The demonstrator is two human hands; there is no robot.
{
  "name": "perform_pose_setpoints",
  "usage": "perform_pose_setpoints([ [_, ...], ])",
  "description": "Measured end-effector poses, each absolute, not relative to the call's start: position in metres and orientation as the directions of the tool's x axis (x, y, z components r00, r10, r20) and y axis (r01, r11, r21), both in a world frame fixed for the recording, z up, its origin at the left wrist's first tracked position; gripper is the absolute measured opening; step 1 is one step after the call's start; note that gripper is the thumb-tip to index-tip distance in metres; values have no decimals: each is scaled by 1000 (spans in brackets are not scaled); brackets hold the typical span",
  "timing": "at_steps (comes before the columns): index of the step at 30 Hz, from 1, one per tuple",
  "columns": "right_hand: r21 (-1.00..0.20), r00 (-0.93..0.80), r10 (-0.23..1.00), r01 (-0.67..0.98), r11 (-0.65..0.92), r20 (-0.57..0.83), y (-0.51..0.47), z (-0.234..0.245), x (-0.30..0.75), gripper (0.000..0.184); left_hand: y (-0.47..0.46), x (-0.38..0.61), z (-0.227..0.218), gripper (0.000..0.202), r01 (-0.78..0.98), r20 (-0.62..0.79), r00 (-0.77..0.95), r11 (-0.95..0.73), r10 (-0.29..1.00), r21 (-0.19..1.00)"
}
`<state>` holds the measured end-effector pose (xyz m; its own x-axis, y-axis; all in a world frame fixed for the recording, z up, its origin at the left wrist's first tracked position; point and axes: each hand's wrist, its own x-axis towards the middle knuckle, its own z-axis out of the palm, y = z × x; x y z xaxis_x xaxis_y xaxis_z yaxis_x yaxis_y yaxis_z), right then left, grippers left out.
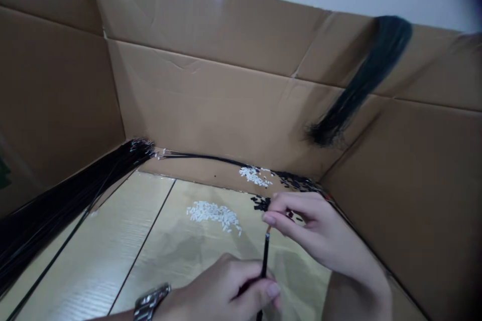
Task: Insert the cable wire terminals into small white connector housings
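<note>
Pinched between thumb and fingers of the left hand [226, 291], near the front edge of the tabletop [113, 251]: one thin black wire [265, 256], held upright, lower end cut off by the frame's bottom edge. Closed on the wire's top end, the fingertips of the right hand [312, 233], thumb and forefinger pressed together over a small pale tip; whether a separate piece sits on that tip too small to tell. Wristwatch [150, 301] on the left wrist, partly cut off at the bottom.

Counted on the tabletop: two heaps of small white pieces, one [213, 213] near the middle, one [256, 175] at the back edge against the cardboard wall [211, 105]; individual pieces too many and too small to count. Two patches of small black pieces, one [259, 203] just beside the right hand's fingers and partly hidden by them, one [297, 180] toward the back right corner.

Along the left edge, one thick bundle of long black wires [68, 200], strands uncountable, near end running out of frame at the lower left. One separate black strand [203, 158] lying along the back edge. One dark, blurred hanging bundle [361, 80] over the right part of the cardboard wall, nature hard to make out.
</note>
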<state>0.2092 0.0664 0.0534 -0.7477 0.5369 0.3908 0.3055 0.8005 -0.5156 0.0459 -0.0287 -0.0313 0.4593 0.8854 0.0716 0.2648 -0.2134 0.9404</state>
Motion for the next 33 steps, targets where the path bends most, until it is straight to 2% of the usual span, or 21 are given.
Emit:
perform_pose_setpoints([
  [2, -564, -702, 573, 292, 773, 422, 69, 48, 208, 33, -34, 54, -47, 31, 172, 73, 506, -183, 859, 968],
  [5, -718, -621, 664, 222, 660, 418, 73, 30, 203, 31, -42, 61, -68, 28, 164, 26, 553, -140, 832, 976],
  [7, -858, -586, 731, 114, 501, 349, 73, 7, 199, 25, -43, 63, -79, 34, 194, 27, 558, -162, 830, 968],
  [9, -945, -609, 750, 3, 328, 258, 69, -22, 197, 36, -40, 65, -89, 41, 247, 40, 517, -194, 855, 949],
  [10, -973, -652, 738, 6, 230, 171, 66, -37, 196, 42, -38, 65, -94, 43, 285, 22, 492, -185, 870, 941],
  [12, -996, -672, 740, 45, 76, 26, 58, -65, 198, 36, -31, 67, -104, 47, 354, -26, 464, -159, 885, 922],
  [14, -997, -637, 771, 65, 52, -1, 52, -87, 201, 33, -21, 67, -113, 47, 425, -9, 477, -222, 879, 877],
  [17, -994, -578, 816, 104, 38, -29, 53, -103, 211, 34, -5, 57, -125, 48, 563, 96, 496, -404, 863, 721],
  [19, -987, -553, 831, 154, 36, -55, 61, -109, 218, 34, 8, 41, -129, 40, 627, 191, 435, -448, 880, 637],
  [22, -965, -531, 845, 245, 89, -56, 76, -120, 222, 34, 24, 12, -134, 34, 723, 267, 267, -376, 926, 579],
  [25, -922, -498, 867, 327, 208, 18, 89, -136, 217, 31, 33, -6, -140, 27, 780, 283, 181, -313, 942, 542],
  [33, -740, -431, 888, 541, 399, 164, 93, -161, 206, 22, 52, 8, -152, 16, 799, 299, 240, -363, 924, 480],
])
